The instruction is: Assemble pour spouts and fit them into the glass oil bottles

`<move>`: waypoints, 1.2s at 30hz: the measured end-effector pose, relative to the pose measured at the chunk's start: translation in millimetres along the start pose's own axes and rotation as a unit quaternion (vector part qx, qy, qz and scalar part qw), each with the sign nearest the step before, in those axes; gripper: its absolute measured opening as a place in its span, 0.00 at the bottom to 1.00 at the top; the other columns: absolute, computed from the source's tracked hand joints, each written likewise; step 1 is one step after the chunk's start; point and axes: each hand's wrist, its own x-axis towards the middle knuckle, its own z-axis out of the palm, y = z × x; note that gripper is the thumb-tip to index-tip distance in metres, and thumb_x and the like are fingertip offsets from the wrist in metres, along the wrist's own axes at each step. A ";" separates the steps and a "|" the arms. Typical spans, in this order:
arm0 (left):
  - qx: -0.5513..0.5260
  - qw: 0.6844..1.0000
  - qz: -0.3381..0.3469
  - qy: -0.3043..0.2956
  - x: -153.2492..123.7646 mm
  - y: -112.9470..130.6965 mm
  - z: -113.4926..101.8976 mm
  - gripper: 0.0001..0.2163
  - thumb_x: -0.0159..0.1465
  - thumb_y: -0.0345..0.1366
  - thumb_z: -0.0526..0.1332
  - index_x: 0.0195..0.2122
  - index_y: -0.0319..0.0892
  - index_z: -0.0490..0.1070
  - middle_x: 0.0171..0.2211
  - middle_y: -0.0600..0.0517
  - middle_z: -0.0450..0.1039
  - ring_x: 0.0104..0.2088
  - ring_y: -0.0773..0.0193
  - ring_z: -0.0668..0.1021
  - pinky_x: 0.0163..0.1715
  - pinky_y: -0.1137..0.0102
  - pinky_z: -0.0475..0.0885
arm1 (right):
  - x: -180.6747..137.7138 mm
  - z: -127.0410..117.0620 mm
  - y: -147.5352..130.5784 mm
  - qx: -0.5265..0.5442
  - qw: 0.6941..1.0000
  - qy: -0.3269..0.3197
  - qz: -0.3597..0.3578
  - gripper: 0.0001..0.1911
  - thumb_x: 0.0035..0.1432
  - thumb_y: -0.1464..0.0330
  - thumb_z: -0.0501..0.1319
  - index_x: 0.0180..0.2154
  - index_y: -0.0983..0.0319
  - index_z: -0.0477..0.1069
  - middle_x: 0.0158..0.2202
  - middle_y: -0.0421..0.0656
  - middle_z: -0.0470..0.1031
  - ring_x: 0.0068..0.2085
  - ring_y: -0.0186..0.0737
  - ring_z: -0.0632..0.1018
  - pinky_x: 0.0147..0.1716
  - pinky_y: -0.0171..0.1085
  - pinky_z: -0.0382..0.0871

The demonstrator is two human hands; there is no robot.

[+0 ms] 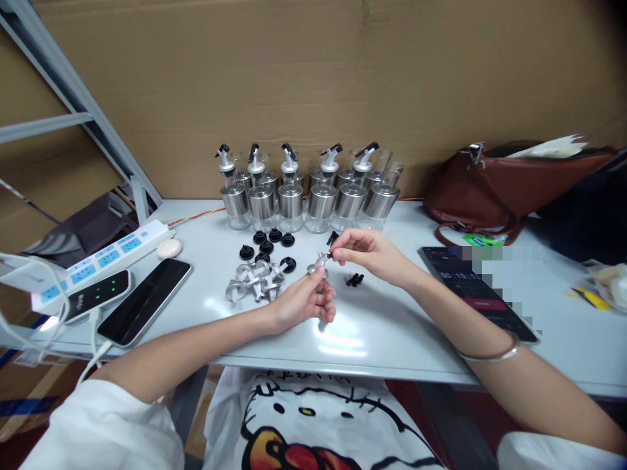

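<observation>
My left hand [306, 300] pinches a silver pour spout [321, 262] between thumb and forefinger. Bent over the spout's tip, my right hand [366, 253] holds a small black flip cap [330, 256] against it; the fingertips partly hide the cap. Left of my hands lies a heap of loose silver spouts [255, 281]. Several black ribbed stoppers [266, 247] are scattered just behind that heap. More small black caps [355, 280] rest to the right, below my right hand, and another black cap [333, 237] lies behind my fingers.
Rows of glass bottles with steel sleeves [291, 202] stand at the back, several fitted with spouts. A power strip [105, 258], a phone [145, 300] and a white round case [169, 249] are at left. A tablet showing a timer [470, 287] and a brown bag [494, 189] are at right.
</observation>
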 end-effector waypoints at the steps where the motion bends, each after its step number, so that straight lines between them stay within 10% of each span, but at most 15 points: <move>1: 0.007 1.000 0.001 0.001 -0.1 -0.2 0.1 0.24 0.60 0.61 0.54 0.29 0.41 0.55 0.26 0.59 0.61 0.21 0.72 0.73 0.25 0.73 0.65 | -0.2 0.1 0.2 0.001 1.000 -0.001 -0.001 0.17 0.48 0.56 0.68 0.28 0.63 0.71 0.23 0.39 0.71 0.26 0.32 0.69 0.28 0.35 0.64; 17: 0.068 0.997 0.033 0.013 -2.1 -3.6 0.5 0.27 0.57 0.63 0.55 0.41 0.43 0.56 0.29 0.59 0.59 0.20 0.72 0.73 0.23 0.72 0.67 | -3.8 -1.6 5.8 0.207 0.960 -0.135 0.131 0.20 0.54 0.63 0.65 0.48 0.63 0.72 0.31 0.40 0.73 0.33 0.31 0.72 0.35 0.34 0.66; 36: 0.073 0.996 0.024 -0.048 -5.8 1.5 0.8 0.29 0.53 0.65 0.57 0.36 0.40 0.61 0.25 0.55 0.66 0.23 0.69 0.72 0.28 0.70 0.66 | -6.1 2.1 6.4 0.311 0.916 -0.210 0.144 0.15 0.53 0.63 0.66 0.40 0.65 0.73 0.26 0.38 0.64 0.30 0.32 0.67 0.31 0.33 0.63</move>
